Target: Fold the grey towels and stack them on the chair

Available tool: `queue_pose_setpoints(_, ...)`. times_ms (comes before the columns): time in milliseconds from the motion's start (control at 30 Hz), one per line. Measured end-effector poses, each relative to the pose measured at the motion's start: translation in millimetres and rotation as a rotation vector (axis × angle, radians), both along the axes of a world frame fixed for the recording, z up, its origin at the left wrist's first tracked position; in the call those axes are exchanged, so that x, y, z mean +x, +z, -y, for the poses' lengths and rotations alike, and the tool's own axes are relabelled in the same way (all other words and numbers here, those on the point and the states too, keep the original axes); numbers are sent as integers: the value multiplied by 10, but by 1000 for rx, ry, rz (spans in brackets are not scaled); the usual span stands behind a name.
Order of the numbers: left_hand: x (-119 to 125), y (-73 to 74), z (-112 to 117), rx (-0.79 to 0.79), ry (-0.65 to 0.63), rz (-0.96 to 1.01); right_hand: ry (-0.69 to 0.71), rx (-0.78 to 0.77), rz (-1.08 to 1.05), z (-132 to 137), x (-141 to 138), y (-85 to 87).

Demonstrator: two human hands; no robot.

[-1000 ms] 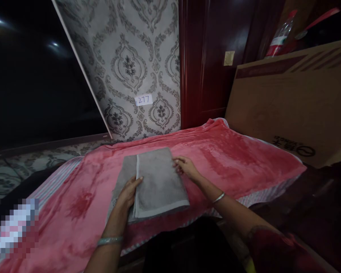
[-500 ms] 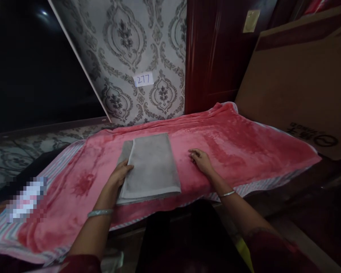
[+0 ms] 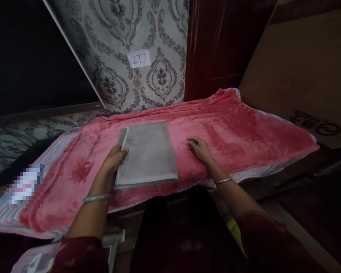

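Note:
A folded grey towel (image 3: pixel 147 153) lies flat on a pink plush blanket (image 3: pixel 82 170). My left hand (image 3: pixel 115 157) grips the towel's left edge, thumb on top, the other fingers partly hidden at the side. To the right of the towel, apart from it, my right hand (image 3: pixel 199 148) is over the blanket. Its fingers are loosely bent and somewhat apart, with nothing in them. One narrow strip of the towel's lower layer shows along its left side, and the layers also show at the front edge.
Behind the blanket is a patterned wall with a paper label (image 3: pixel 139 59) reading 277. A dark screen (image 3: pixel 39 57) stands at the left. On the right a large cardboard box (image 3: pixel 304 72) borders the blanket. A blurred-out item (image 3: pixel 25 185) lies at the blanket's left end.
The view has tilted down a little, so everything sits higher in the picture. Both hands and the towel keep nearly the same places on the blanket.

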State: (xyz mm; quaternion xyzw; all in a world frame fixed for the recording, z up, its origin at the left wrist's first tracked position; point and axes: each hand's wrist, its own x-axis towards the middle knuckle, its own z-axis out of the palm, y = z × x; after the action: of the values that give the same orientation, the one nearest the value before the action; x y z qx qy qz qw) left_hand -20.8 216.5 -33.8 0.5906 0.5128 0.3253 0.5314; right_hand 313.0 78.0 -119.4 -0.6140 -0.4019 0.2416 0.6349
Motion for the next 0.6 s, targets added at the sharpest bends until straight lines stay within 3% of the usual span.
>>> queue_pose_setpoints(367,-67,-82,37,-69,-47,15,2,-3,6,15,-18,24)
queue_pose_setpoints(600,-54,-107,-86,250,36,-331,-5,2,26,-21,-25,-48)
